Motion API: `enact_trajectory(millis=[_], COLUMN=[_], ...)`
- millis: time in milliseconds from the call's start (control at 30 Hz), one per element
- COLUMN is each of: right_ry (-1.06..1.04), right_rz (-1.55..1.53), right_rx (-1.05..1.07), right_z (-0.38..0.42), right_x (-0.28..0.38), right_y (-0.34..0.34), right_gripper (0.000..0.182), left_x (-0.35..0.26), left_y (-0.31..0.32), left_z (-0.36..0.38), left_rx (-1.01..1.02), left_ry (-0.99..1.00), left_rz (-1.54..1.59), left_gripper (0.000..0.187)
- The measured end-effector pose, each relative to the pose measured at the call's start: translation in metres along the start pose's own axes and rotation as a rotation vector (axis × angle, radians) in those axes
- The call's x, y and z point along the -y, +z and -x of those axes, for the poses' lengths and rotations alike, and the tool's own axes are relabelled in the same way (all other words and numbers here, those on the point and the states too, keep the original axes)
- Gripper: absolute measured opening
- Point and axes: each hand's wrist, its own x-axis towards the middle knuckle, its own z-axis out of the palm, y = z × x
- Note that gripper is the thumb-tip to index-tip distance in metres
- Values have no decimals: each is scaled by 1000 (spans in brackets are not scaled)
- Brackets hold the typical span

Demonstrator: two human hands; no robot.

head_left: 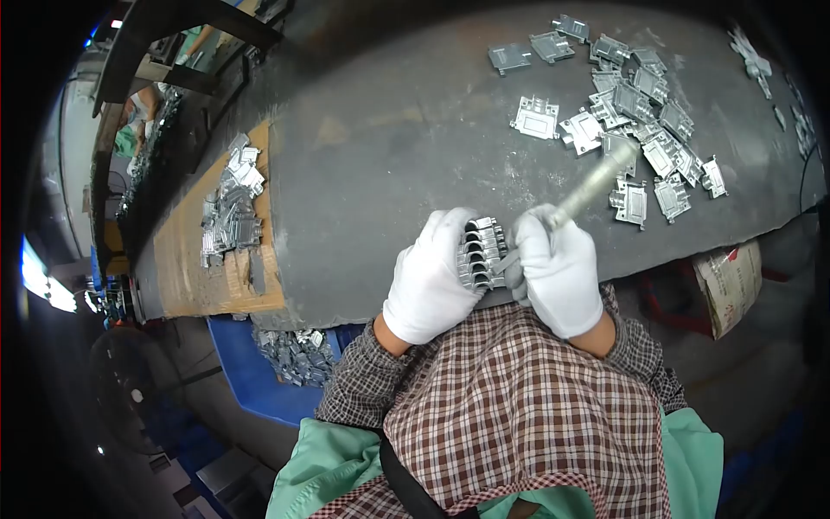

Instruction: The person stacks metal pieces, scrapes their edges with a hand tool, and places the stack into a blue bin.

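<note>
My left hand (pixel 432 281), in a white glove, is closed around a row of small silver metal castings (pixel 481 253) stacked side by side, their curved notches lined up. Closed on a hand tool with a long pale handle (pixel 596 183) is my gloved right hand (pixel 556 272). The handle points up and to the right, slightly blurred. From the right fingers the tool's narrow grey blade (pixel 507 260) reaches to the right side of the stacked castings. Both hands are close together at the table's near edge.
Loose metal castings (pixel 634 102) lie scattered at the upper right of the dark table (pixel 372 173). Another pile of castings (pixel 233 212) sits on cardboard (pixel 177 259) at the left. Below is a blue bin (pixel 251 381) holding more parts. A person (pixel 143 112) is at the far left.
</note>
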Motion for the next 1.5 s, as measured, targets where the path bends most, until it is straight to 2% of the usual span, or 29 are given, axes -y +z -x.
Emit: enact_trajectory(millis=[67, 167, 200, 233, 300, 400, 500, 633, 667, 767, 800, 900, 933, 967, 1033, 1133, 1267, 1300, 1367, 1433, 1500], right_ry=[26, 9, -62, -162, -144, -108, -67, -33, 35, -125, -245, -434, -53, 148, 75, -23, -100, -373, -680, -121, 82], right_rz=[33, -211, -206, -95, 0, -13, 69, -230, -257, -56, 68, 88, -139, -226, -364, -277, -103, 1, 207, -103, -388], right_rx=[7, -51, -60, -67, -29, -12, 54, -20, -11, -81, -104, -81, -2, 179, 171, -58, -122, -119, -148, -76, 177], right_z=[5, -8, -14, -22, -27, -7, 17, 14, 12, 6, 2, 3, 2, -8, 1, 7, 15, 13, 7, 11, 3], right_x=[1, 4, 4, 1, 1, -10, -18, -14, -5, -9, -18, -24, -3, 2, -6, -13, -13, -32, -42, -13, -10], right_y=[-3, -1, 3, 7, 5, 0, -3, -10, -11, 0, 3, 8, 1, -16, -17, -12, 1, 3, 6, 3, -19], right_gripper=[21, 21, 22, 23, 21, 21, 21, 20, 20, 19, 17, 16, 19, 23, 27, 28, 19, 16, 16, 20, 26], left_x=[1, 1, 0, -2, -4, -4, -4, -3, -2, -3, -3, -3, -4, -5, -6, -6, -7, -7, -7, -8, -10], left_y=[0, 2, 2, 3, 2, 1, -1, 0, 1, 3, 3, 4, 5, 5, 4, 4, 3, 4, 4, 5, 6], left_z=[0, 1, 1, 2, 1, 0, 0, 2, 2, 0, 1, 2, 3, 3, 1, 2, 2, 2, 4, 3, 3], left_rx=[2, 1, 1, 1, -7, -1, 42, 28, 17, -11, -20, -32, -33, -30, -39, -27, -2, -15, -23, -33, -38], left_ry=[-14, -59, -78, -87, -99, -88, -95, -100, -109, -100, -97, -105, -120, -133, -140, -132, -108, -107, -105, -108, -118], left_rz=[10, 14, 13, 13, 10, 18, 15, 13, 19, 22, 19, 17, 24, 33, 44, 37, -15, -25, -28, -19, -1], left_gripper=[53, 54, 54, 53, 52, 51, 59, 57, 56, 55, 55, 54, 54, 54, 55, 56, 55, 55, 55, 56, 57])
